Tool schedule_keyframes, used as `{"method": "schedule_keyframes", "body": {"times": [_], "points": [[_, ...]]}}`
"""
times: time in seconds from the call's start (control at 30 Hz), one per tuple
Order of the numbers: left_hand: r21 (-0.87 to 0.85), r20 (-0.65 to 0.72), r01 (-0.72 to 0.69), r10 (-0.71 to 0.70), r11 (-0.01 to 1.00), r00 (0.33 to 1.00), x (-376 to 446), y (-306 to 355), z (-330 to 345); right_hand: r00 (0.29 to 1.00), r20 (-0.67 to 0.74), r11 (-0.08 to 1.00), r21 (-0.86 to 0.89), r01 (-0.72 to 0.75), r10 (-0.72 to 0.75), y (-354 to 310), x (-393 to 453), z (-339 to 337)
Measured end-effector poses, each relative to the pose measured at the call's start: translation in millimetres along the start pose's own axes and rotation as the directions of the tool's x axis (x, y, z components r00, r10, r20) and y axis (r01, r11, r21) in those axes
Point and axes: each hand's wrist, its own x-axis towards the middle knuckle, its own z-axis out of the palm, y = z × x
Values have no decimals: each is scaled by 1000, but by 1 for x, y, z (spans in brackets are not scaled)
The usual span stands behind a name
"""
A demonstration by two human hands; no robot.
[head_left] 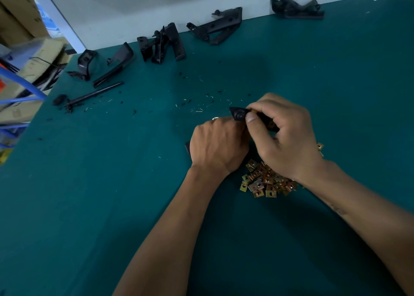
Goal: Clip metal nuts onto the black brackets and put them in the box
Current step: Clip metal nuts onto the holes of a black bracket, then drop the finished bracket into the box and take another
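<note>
Both hands gripped one bracket (238,114): left hand (218,147) at its near end, right hand (284,134) pinching the far end. Nuts (264,181) lay beneath the right wrist. Clipping appeared underway; no box was visible, boxing remained.

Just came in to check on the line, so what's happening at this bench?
A person is working over a green table, both hands on one black bracket. The right hand pinches it near the tip and the left hand grips it from below, apparently fitting a nut, though that nut is hidden. A pile of metal nuts lies just under the wrists. More black brackets sit along the far edge by the wall. No box for finished parts is in view.
</note>
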Motion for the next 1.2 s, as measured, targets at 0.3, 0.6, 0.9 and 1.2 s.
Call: {"method": "schedule_keyframes", "body": {"times": [0.3,0.6,0.9,1.2], "points": [[-5,27,28,-28,1000,999,0,0,1,992,57,931,-341,127,-115,2,1,-4],[-58,-28,46,-47,997,998,1,3,-3,982,-25,893,-421,159,-187,14,5,-1],[-406,-12,297,-331,864,944,-4,0,-14,952,-292,939,-291,-184,96,31,18,-47],[-898,407,426,-157,111,900,-18,123,-31,841,2,781,371,-503,541,-13,-61,-81]]}}
